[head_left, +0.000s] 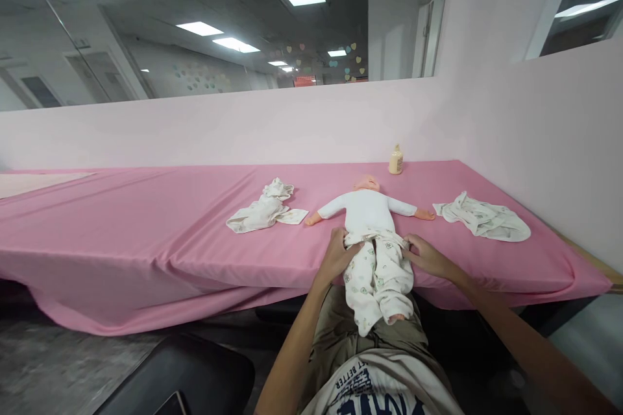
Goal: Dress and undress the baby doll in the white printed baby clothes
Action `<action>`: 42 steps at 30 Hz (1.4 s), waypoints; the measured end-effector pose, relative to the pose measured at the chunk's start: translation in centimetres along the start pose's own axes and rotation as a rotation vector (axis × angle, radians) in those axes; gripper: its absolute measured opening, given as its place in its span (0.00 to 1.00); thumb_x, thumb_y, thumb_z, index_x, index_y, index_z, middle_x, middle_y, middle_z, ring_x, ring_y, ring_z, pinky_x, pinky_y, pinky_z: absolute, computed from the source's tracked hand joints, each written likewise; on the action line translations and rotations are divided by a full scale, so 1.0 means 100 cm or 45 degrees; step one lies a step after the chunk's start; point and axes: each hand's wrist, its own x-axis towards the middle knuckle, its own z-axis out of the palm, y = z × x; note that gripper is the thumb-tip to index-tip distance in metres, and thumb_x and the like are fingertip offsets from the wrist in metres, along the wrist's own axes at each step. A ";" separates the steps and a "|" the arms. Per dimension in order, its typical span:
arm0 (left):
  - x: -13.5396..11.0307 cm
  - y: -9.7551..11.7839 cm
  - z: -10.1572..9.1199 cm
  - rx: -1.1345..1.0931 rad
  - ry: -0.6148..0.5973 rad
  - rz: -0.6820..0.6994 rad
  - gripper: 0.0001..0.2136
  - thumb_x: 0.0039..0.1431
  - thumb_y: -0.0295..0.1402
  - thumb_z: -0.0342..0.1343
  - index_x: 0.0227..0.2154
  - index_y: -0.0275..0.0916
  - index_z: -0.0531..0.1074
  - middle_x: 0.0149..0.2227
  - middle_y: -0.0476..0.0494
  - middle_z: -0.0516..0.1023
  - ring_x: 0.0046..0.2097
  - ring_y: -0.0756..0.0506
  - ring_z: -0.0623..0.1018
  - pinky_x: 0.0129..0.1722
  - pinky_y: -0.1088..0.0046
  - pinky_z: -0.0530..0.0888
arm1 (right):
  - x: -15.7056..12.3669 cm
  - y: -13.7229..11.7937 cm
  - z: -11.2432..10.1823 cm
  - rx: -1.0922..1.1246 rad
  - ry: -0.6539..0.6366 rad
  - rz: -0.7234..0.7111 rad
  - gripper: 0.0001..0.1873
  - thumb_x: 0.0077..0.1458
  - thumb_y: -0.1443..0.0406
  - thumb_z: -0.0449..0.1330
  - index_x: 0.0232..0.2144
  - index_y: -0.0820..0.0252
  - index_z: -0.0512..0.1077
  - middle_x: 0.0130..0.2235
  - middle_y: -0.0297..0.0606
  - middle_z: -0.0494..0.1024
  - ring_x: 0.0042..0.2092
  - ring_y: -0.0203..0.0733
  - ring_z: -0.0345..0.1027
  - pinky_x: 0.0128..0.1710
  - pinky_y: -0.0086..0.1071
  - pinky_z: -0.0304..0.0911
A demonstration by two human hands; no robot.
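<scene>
Two hands (337,257) (428,255), one doll (370,211), one bottle (396,161)

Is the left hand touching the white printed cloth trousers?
Touching: the head view shows the left hand gripping the white printed cloth trousers, thumb pressed over the fabric.

Matt, crinkled cloth trousers (359,274), smooth plastic-looking doll head (366,183), satiny cloth table cover (121,220), glossy glass pane (243,19)

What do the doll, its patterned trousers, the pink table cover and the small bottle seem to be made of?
Doll: probably smooth plastic or vinyl; its bare parts look moulded.
Trousers: soft, matt fabric, perhaps cotton; they bunch and crease.
Table cover: smooth cloth; it wrinkles and drapes over the edge.
Bottle: perhaps cream-coloured plastic, but too small here to rule out glass.
</scene>
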 end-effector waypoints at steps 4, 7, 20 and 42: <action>0.000 -0.004 0.001 0.069 0.045 0.121 0.15 0.55 0.44 0.58 0.29 0.38 0.61 0.39 0.43 0.66 0.41 0.45 0.69 0.39 0.70 0.68 | -0.011 -0.009 -0.005 -0.014 -0.032 -0.017 0.11 0.53 0.57 0.60 0.37 0.55 0.70 0.40 0.39 0.74 0.45 0.48 0.67 0.49 0.42 0.64; 0.001 -0.003 0.000 0.110 0.050 0.133 0.14 0.56 0.43 0.56 0.27 0.39 0.61 0.36 0.45 0.68 0.38 0.46 0.69 0.36 0.70 0.67 | -0.012 -0.013 -0.004 0.006 -0.088 -0.036 0.27 0.48 0.57 0.64 0.52 0.52 0.67 0.54 0.41 0.70 0.57 0.52 0.62 0.57 0.46 0.60; 0.002 0.014 0.004 0.079 0.139 0.009 0.12 0.59 0.43 0.53 0.34 0.38 0.65 0.38 0.42 0.74 0.39 0.44 0.72 0.35 0.70 0.66 | 0.001 -0.005 0.015 0.002 0.010 0.190 0.54 0.37 0.59 0.71 0.64 0.54 0.53 0.64 0.47 0.60 0.64 0.56 0.54 0.61 0.49 0.55; -0.095 -0.028 -0.009 0.433 -0.336 0.217 0.67 0.29 0.51 0.72 0.69 0.43 0.35 0.70 0.31 0.38 0.70 0.28 0.39 0.65 0.42 0.48 | -0.036 -0.029 0.021 -0.304 -0.002 -0.100 0.38 0.50 0.58 0.61 0.62 0.57 0.57 0.62 0.46 0.63 0.63 0.54 0.54 0.62 0.47 0.52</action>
